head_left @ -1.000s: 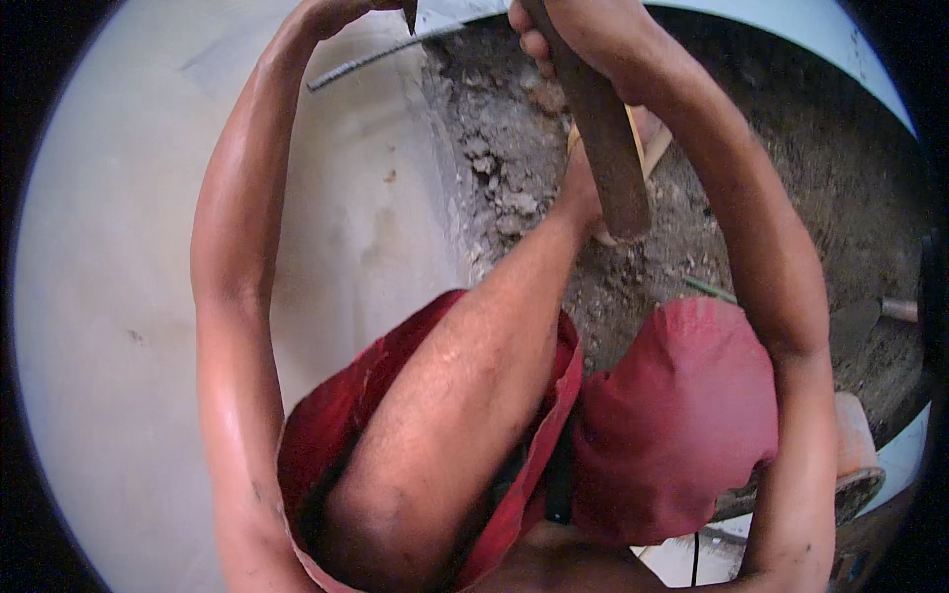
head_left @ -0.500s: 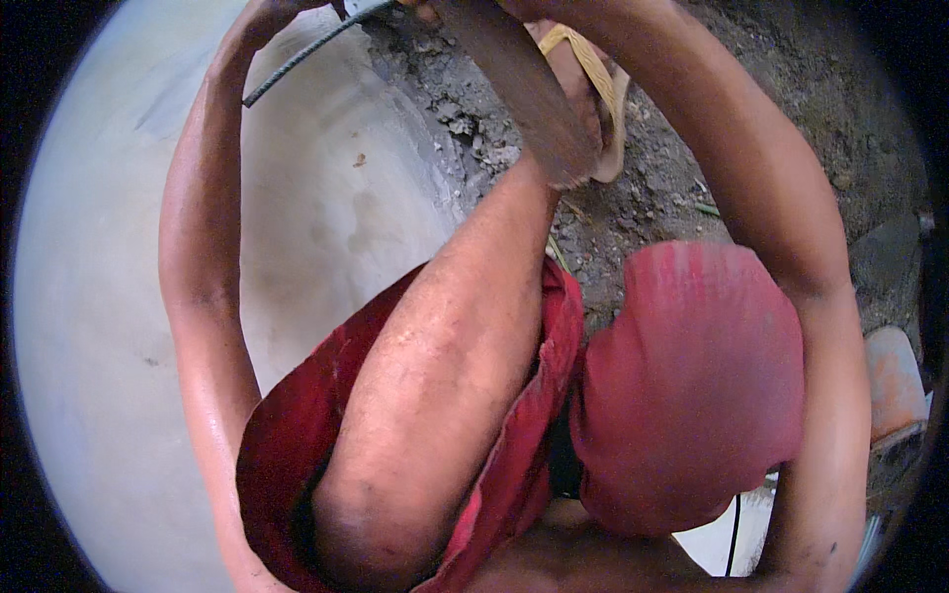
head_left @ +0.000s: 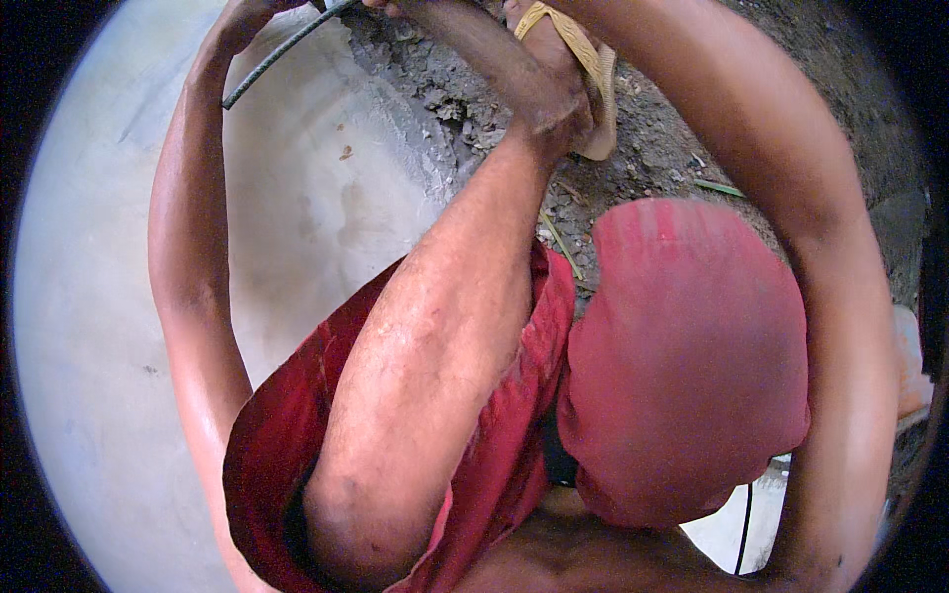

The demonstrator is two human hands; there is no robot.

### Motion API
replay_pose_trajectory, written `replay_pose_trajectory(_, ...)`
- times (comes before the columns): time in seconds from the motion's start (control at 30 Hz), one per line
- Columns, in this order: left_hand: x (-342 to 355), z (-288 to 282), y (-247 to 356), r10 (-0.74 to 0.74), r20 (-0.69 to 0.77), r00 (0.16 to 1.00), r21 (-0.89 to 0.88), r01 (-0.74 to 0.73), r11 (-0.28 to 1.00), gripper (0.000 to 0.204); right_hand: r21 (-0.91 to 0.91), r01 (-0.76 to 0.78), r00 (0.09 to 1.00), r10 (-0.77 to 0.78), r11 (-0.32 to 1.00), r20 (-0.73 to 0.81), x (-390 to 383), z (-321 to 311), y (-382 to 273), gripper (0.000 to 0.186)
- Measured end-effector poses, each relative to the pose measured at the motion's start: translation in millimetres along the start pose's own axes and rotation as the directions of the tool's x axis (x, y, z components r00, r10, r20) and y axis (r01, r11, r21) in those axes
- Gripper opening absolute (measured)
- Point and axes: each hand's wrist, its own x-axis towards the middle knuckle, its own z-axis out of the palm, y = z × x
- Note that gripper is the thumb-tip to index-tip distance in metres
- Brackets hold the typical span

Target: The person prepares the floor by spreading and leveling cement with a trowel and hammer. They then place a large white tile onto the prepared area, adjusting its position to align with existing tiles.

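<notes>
At the top left my left hand shows only in part, its fingers beyond the upper edge. A dark ribbed steel rod slants just beside it, one end near my left wrist; whether the fingers close round it is hidden. A brown wooden handle, smeared by motion, points down toward my sandalled foot. Fingertips of my right hand curl at the handle's upper part, and the rest of that hand is cut off. The handle's far end is out of view.
Smooth pale grey concrete lies to the left. Its broken edge meets dark rubble and soil. My bare leg and red-clothed knee fill the middle. A reddish-grey object is partly hidden behind my right arm.
The wooden handle has shifted up and left, along with the fingertips at it. My left hand and the rod sit slightly further left. My right arm has moved a little outward.
</notes>
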Motion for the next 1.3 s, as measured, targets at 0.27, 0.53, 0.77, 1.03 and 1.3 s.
replay_pose_trajectory(0.27,-1,2,8,0.019,-0.027,0.999,0.109,-0.016,0.994,0.019,-0.080,0.165,0.982,-0.171,0.983,-0.078,46,5,41,0.047)
replay_pose_trajectory(0.53,3,-1,5,-0.008,0.010,1.000,-0.038,0.009,0.999,0.019,0.101,-0.077,0.995,0.083,0.992,-0.057,36,5,19,0.068)
replay_pose_trajectory(0.77,0,-1,-11,-0.021,-0.047,0.999,0.025,0.022,0.999,0.020,-0.138,0.030,0.997,-0.021,0.990,0.070,36,-5,17,0.054)
replay_pose_trajectory(1.03,-8,-6,-9,-0.118,-0.015,0.993,-0.158,0.114,0.981,0.025,-0.397,0.166,0.983,-0.118,0.903,0.141,42,-2,20,0.045)
replay_pose_trajectory(1.3,-34,-31,17,-0.126,-0.206,0.970,-0.352,0.047,0.935,0.021,-0.218,-0.073,0.989,0.099,0.973,0.110,36,-16,-2,0.037)
